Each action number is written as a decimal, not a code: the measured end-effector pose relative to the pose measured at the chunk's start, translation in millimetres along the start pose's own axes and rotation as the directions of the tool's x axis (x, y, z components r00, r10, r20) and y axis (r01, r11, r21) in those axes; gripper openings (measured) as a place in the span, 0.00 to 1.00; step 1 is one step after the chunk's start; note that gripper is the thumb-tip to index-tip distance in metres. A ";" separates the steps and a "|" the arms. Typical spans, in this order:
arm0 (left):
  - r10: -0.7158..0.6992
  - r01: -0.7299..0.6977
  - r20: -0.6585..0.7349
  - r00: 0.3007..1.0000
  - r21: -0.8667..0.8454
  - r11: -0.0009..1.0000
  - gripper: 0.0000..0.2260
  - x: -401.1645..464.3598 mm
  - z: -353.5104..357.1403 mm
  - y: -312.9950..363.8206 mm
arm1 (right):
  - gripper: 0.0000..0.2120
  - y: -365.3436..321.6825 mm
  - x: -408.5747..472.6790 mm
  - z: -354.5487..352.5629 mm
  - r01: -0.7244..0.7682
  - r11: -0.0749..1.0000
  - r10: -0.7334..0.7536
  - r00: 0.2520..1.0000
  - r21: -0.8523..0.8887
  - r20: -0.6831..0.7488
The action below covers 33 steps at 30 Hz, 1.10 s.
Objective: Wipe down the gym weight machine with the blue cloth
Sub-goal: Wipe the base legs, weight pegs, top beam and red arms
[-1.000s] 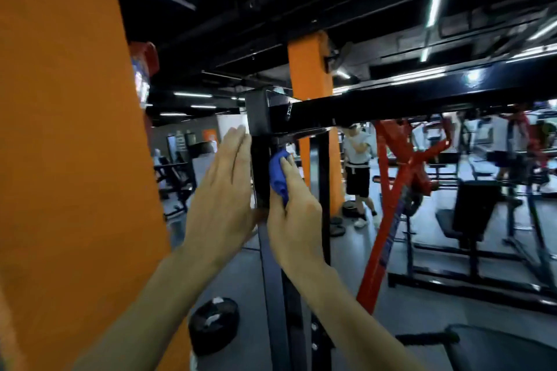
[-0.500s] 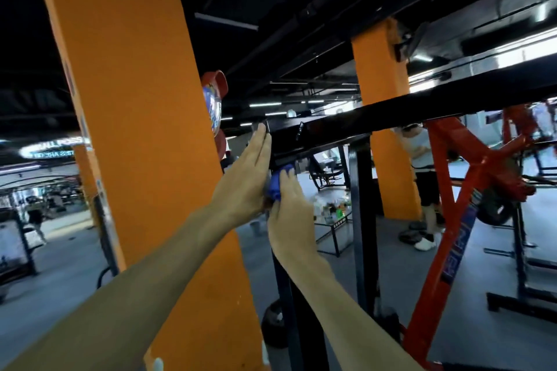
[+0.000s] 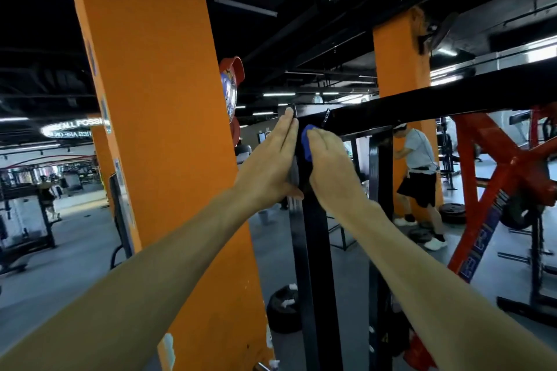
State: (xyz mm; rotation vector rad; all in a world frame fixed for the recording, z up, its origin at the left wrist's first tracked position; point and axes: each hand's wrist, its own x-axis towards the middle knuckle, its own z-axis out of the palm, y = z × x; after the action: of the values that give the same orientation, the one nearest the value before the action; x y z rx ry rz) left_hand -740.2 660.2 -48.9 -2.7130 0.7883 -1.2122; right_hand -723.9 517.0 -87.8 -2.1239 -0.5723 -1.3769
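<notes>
The small bunched blue cloth (image 3: 307, 141) sits under the fingers of the person's right hand (image 3: 330, 169), pressed vs. the front face of the black steel upright post of the weight machine (image 3: 313, 250), just below the corner where the post meets the black horizontal top beam (image 3: 422, 105). Only the cloth's left/upper edge shows, past the fingertips; the rest is hidden under the hand. R grip: fingers curled over the cloth, holding it to the metal. The visible blue strip runs roughly up-down, along the post's long axis.

Left hand (image 3: 271, 172) lies flat on the post's left face, fingers straight & together, pointing up, tips reaching almost to the beam's end; it holds nothing. The two hands are either side of the post's front-left edge, near but apart.

Post runs vertical, down out of view at the bottom edge. Beam runs right, w/ a slight rise. Close left of the post stands a big orange square pillar (image 3: 156, 159), so room that side is narrow. To the right: a second black upright (image 3: 379, 190), then open grey floor, a red angled machine frame (image 3: 494, 184), and a bystander in grey shirt & black shorts (image 3: 417, 166) well apart.
</notes>
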 end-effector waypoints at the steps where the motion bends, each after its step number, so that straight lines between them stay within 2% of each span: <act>1: -0.002 0.002 0.003 1.000 0.020 1.000 0.63 -0.4 -0.3 0.1 | 0.23 7.9 7.6 0.4 -0.052 0.998 0.052 0.999 -0.027 0.005; 4: -0.003 0.003 0.007 1.000 0.050 0.999 0.64 -1.1 -0.8 3.0 | 0.18 11.5 15.4 -1.6 -0.146 0.988 0.147 0.989 -0.046 0.017; 8: -0.013 0.011 0.030 0.999 0.042 0.999 0.63 0.6 -3.4 5.0 | 0.23 -11.7 -1.4 -14.7 -0.097 0.989 0.091 0.994 0.111 0.058; 10: -0.007 0.004 0.040 0.999 0.082 0.997 0.62 -0.1 -7.0 6.9 | 0.22 -11.0 0.8 -28.6 -0.130 0.969 0.112 0.989 0.209 0.095; 11: -0.006 0.001 0.041 0.999 0.111 0.994 0.62 -0.2 -8.7 7.7 | 0.21 -7.9 4.9 -35.2 -0.124 0.968 0.113 0.992 0.217 0.061; 12: -0.009 0.005 0.032 0.999 0.135 0.991 0.62 0.3 -10.7 8.8 | 0.21 -2.3 12.4 -40.5 -0.088 0.981 0.096 0.995 0.173 -0.038; 14: -0.025 0.027 -0.010 1.000 0.164 0.986 0.63 7.4 -15.1 11.8 | 0.23 13.6 34.6 -45.2 -0.023 0.997 0.005 0.974 -0.079 -0.226; 15: -0.028 0.032 -0.027 0.999 0.179 0.983 0.64 14.4 -16.5 13.1 | 0.23 21.5 47.3 -44.3 0.007 0.976 -0.061 0.969 -0.219 -0.240; 17: -0.016 0.018 -0.010 1.000 0.237 0.971 0.66 32.1 -16.3 14.9 | 0.18 33.8 62.9 -36.9 0.140 0.898 -0.187 0.979 -0.418 -0.074; 18: -0.009 0.003 0.020 1.000 0.269 0.963 0.67 40.6 -15.3 14.5 | 0.18 36.2 62.8 -29.6 0.236 0.812 -0.238 0.969 -0.533 0.067; 20: -0.011 -0.011 0.066 0.998 0.320 0.947 0.65 52.0 -10.5 12.7 | 0.25 44.8 53.8 -16.4 0.386 0.631 -0.239 0.922 -0.673 0.305; 23: 0.002 -0.028 0.070 0.998 0.365 0.931 0.64 54.4 -6.0 8.8 | 0.26 54.4 52.5 -25.5 0.463 0.462 -0.268 0.886 -0.757 0.378; 25: 0.019 -0.034 0.047 0.999 0.351 0.936 0.65 53.6 -3.7 6.0 | 0.20 50.4 68.9 -33.7 0.453 0.368 -0.224 0.891 -0.812 0.396; 29: 0.033 -0.045 0.043 0.999 0.334 0.942 0.65 53.6 -5.1 4.9 | 0.12 30.5 93.7 -35.0 0.382 0.501 -0.072 0.913 -0.777 0.402; 32: 0.035 -0.054 0.062 0.997 0.329 0.943 0.66 53.7 -4.9 4.3 | 0.16 43.5 79.9 -30.3 0.376 0.557 -0.161 0.924 -0.741 0.347; 33: 0.035 -0.055 0.066 0.997 0.329 0.943 0.66 53.9 -5.2 4.0 | 0.18 49.4 68.9 -26.6 0.362 0.612 -0.215 0.932 -0.703 0.293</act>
State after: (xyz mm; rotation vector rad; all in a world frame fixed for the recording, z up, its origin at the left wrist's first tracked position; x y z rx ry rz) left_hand -715.5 631.7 -9.7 -2.4324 0.5755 -1.1311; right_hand -685.4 466.2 -25.8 -2.9494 -0.4716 -1.8436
